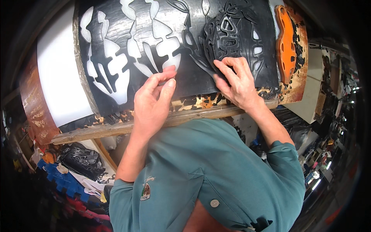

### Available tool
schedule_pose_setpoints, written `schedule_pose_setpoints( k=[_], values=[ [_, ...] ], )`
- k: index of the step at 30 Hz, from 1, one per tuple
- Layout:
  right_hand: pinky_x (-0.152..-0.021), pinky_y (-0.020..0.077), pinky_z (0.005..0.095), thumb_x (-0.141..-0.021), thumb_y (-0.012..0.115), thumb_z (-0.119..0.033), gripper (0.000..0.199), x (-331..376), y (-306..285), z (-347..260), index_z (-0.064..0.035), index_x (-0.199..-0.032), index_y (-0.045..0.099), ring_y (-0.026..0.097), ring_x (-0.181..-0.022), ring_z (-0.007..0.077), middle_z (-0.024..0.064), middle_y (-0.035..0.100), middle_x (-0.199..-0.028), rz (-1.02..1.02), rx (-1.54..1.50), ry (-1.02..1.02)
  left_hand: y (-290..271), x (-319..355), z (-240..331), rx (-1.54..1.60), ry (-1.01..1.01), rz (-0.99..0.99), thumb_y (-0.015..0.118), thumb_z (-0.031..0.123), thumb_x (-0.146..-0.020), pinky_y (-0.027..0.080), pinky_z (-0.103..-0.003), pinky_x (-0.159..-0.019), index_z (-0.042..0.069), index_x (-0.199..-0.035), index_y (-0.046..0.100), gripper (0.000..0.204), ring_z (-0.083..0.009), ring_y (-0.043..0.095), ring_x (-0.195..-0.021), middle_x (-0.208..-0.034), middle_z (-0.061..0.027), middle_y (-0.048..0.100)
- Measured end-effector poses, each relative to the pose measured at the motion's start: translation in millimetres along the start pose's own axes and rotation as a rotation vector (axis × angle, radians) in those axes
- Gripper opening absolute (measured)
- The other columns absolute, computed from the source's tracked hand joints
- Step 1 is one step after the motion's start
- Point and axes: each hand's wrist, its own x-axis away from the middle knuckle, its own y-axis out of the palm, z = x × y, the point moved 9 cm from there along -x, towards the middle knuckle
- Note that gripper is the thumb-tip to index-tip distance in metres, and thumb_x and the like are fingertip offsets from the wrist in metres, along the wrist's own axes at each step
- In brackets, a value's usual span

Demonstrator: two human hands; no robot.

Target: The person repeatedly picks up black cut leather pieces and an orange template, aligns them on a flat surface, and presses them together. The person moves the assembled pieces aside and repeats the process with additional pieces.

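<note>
A black rubbery sheet [116, 19] lies across the bench, with long, shaped openings showing white beneath. My left hand [152, 102] hovers at the sheet's near part, its fingers loosely curled. Thumb and forefinger stay slightly apart beside a white opening [169, 48], with nothing visible between them. Further right, a tangled pile of black cut-out pieces [228, 40] with loops and holes rests on the sheet. My right hand [237, 83] has thumb and fingers bent around the near left edge of this pile, gripping it. The palm side of that hand is hidden.
An orange die-like plate [286, 44] with holes lies at the right edge. A white sheet [58, 69] covers the left side. Along the front runs a wooden rail [185, 117], with black scraps behind it. A black bundle [81, 160] sits lower left.
</note>
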Motion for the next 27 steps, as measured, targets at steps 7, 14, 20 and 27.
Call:
schedule_pose_setpoints(
  k=[7,14,20,27],
  values=[
    [-0.076,0.0530,0.0244,-0.105,0.068,-0.013,0.023,-1,-33,57,0.0016,-0.123,0.074,0.064,-0.088,0.0070,0.0019,0.071,-0.097,0.149,-0.688,0.647,5,4,26,-0.202,0.190,-0.017,0.059,0.007,-0.109,0.056,-0.029,-0.087,-0.006,-0.112,0.071,0.018,-0.0146,0.069,-0.098,-0.110,-0.0095,0.072],
    [-0.063,0.0504,0.0194,-0.106,0.070,-0.016,0.034,-13,-35,48,0.0008,-0.136,0.068,0.057,-0.077,0.0021,-0.0040,0.065,-0.089,0.304,-1.224,0.799,74,-23,69,-0.284,0.446,-0.154,0.078,0.019,-0.097,0.057,-0.031,-0.080,-0.003,-0.110,0.067,0.028,-0.0156,0.068,-0.087,-0.099,-0.0099,0.072],
    [-0.062,0.0436,0.0180,-0.107,0.067,-0.012,0.030,-12,-22,46,0.0022,-0.134,0.068,0.056,-0.075,0.0012,-0.0043,0.066,-0.091,0.364,-1.340,0.786,113,-52,73,-0.512,0.549,-0.104,0.088,0.043,-0.086,0.056,-0.039,-0.061,-0.001,-0.100,0.058,0.056,-0.0300,0.068,-0.067,-0.077,-0.0122,0.064],
    [-0.065,0.0577,0.0235,-0.107,0.067,-0.016,0.031,-9,-10,47,0.0025,-0.132,0.068,0.066,-0.084,0.0066,0.0022,0.073,-0.099,0.374,-1.415,0.746,117,-68,71,-0.472,0.767,-0.175,0.073,0.027,-0.098,0.054,-0.044,-0.058,-0.001,-0.092,0.061,0.032,-0.0379,0.066,-0.069,-0.080,-0.0167,0.065]
  ],
)
